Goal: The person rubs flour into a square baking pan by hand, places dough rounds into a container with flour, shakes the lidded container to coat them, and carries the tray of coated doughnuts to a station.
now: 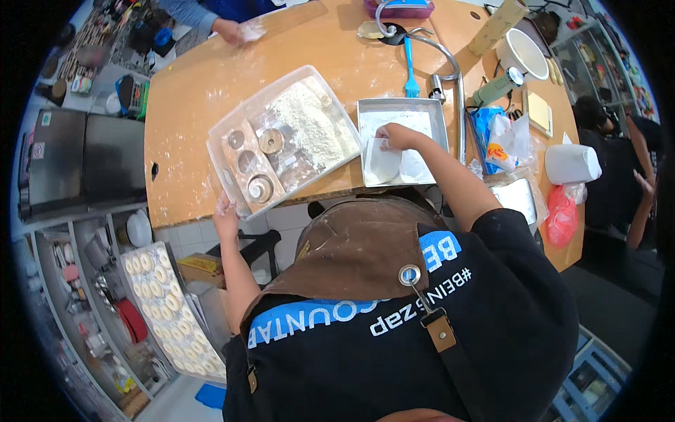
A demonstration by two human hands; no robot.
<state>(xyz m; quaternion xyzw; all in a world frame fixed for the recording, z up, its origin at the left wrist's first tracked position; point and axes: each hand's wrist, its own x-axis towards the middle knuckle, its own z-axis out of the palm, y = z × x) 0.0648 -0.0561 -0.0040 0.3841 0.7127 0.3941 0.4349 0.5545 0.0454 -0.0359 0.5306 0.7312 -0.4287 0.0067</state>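
Observation:
My left hand [225, 217] is at the near left edge of a clear plastic tub [332, 159], its fingers curled at the rim. Loose white flour [307, 121] fills the tub's right part. On its left lies a wooden board with round holes [247, 163], with a ring-shaped metal cutter [271, 141] and another round cutter [259, 188] by it. My right hand [398, 137] is closed on a pale, rounded flat scraper [383, 163] inside a square metal pan [441, 124]. White powder or lining covers the pan's floor; I cannot tell which.
A blue brush [410, 70] lies beyond the pan, beside a curved metal pipe [460, 119]. On the right stand a green bottle [498, 87], a white bowl [523, 55] and a white jug [571, 164]. A tray of ring-shaped dough [169, 302] is at lower left. Another person's hand [228, 31] works at the far edge.

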